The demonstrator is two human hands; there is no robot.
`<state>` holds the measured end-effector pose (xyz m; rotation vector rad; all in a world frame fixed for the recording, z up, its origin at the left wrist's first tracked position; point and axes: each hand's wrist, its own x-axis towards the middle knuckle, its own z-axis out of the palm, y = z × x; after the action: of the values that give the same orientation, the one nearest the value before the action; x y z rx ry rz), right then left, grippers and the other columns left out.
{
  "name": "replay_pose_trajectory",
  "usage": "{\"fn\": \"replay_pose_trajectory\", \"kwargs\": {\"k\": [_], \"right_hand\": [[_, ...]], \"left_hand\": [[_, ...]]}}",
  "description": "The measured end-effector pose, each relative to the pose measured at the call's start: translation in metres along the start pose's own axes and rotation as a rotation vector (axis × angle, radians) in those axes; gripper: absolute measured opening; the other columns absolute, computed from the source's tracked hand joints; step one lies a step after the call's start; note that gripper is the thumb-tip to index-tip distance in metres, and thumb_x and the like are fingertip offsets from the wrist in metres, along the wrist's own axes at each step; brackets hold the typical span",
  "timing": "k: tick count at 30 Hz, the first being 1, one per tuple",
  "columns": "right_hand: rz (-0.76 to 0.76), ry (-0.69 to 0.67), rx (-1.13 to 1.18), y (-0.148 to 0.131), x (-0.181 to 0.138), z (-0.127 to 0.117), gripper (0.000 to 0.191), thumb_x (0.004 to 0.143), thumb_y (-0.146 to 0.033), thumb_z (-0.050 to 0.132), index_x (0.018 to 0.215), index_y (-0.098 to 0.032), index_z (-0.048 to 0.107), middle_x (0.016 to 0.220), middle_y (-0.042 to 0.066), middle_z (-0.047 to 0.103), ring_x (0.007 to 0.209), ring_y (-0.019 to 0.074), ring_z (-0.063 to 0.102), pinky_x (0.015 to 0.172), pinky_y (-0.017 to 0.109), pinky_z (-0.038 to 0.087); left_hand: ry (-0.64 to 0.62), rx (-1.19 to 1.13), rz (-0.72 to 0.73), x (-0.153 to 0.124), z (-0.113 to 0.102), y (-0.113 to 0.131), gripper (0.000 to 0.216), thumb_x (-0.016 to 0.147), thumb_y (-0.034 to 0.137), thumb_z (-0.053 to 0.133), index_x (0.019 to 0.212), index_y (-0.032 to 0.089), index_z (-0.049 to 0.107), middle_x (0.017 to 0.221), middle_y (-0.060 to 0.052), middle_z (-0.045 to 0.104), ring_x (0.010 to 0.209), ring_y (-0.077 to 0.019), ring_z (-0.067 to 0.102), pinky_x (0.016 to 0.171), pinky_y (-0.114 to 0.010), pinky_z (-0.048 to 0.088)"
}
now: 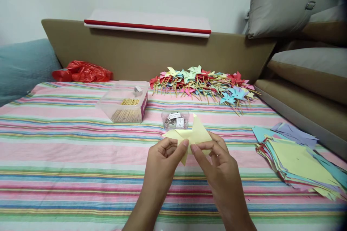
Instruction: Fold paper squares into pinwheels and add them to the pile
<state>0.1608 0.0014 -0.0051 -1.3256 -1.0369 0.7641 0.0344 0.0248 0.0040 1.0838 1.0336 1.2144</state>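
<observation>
A pale yellow paper pinwheel (199,131) is held up between both hands, its blades folded in toward the middle. My left hand (164,158) pinches it near the centre from the left, the thumb lying on the front. From the right, my right hand (219,160) grips it with thumb and forefinger close to the same spot. No stick shows on this pinwheel. Just behind the hands stands a small clear tub (175,120) with little dark metal pieces and white labels in it.
A clear plastic box (121,103) of thin wooden sticks stands at left centre. Finished pinwheels on sticks (195,79) lie heaped at the back. Cut coloured paper sheets (298,162) are stacked at right, beside cushions (311,68). A red plastic bag (84,72) rests at back left.
</observation>
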Motion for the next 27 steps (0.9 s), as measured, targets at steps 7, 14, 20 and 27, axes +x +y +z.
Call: {"fn": "replay_pose_trajectory", "kwargs": {"k": [7,14,20,27], "right_hand": [[-0.011,-0.015,0.025,-0.0009,-0.0008,0.0002,0.023,0.079,-0.046,0.072,0.075,-0.023,0.069,0.133,0.006,0.054,0.125,0.0311,0.054,0.103,0.046,0.042],[-0.029,-0.016,0.025,-0.0006,-0.0011,0.0006,0.023,0.08,-0.045,0.071,0.076,-0.023,0.067,0.135,0.008,0.053,0.123,0.0312,0.055,0.1,0.045,0.044],[-0.014,-0.008,0.008,-0.0002,-0.001,0.0017,0.025,0.079,-0.047,0.072,0.075,-0.023,0.067,0.131,0.008,0.056,0.121,0.0309,0.056,0.097,0.044,0.047],[-0.034,-0.006,0.0,0.0006,-0.0009,0.0025,0.021,0.079,-0.044,0.072,0.075,-0.024,0.067,0.128,0.007,0.056,0.124,0.031,0.054,0.101,0.047,0.044]], "left_hand": [[0.004,-0.039,-0.008,-0.0012,0.0002,0.0003,0.032,0.08,0.042,0.076,0.071,0.014,0.063,0.068,0.001,0.059,0.068,-0.0122,0.052,0.063,-0.022,0.041],[0.009,-0.122,-0.021,-0.0009,0.0016,0.0018,0.029,0.078,0.038,0.079,0.07,0.014,0.064,0.067,0.002,0.061,0.068,-0.0109,0.054,0.063,-0.02,0.044],[0.002,-0.126,-0.021,-0.0012,0.0009,0.001,0.028,0.079,0.038,0.079,0.073,0.014,0.066,0.07,0.001,0.063,0.07,-0.0116,0.056,0.065,-0.02,0.045],[0.002,-0.091,-0.016,-0.0018,0.0003,0.0001,0.028,0.08,0.039,0.078,0.073,0.014,0.066,0.07,0.001,0.062,0.07,-0.0116,0.055,0.065,-0.021,0.044]]}}
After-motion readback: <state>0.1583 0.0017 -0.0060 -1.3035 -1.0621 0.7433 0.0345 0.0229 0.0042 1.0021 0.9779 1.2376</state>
